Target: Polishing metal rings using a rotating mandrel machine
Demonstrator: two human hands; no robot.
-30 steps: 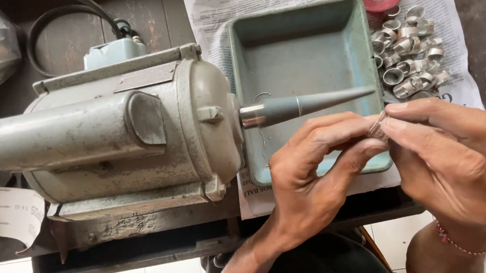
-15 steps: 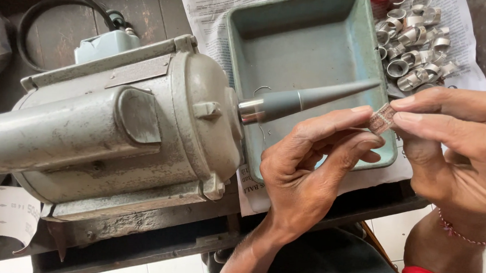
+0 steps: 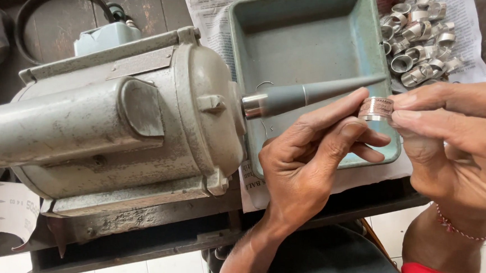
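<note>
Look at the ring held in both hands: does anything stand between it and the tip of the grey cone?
Nothing visible does. The ring sits pinched between the left hand and right hand, just right of the cone tip, over the tray.

I see a dark, worn wooden desk [image 3: 150, 1] under even daylight, its rusted metal edge [image 3: 136, 225] above a pale tiled floor [image 3: 173, 270] (white squares, thin grout).

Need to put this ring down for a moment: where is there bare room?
The tray floor is bare behind the tapered spindle. Crowded: the ring pile right of the tray, on paper, and the motor on the left. Both hands, left hand and right hand, pinch the ring above the tray's near corner.
</note>
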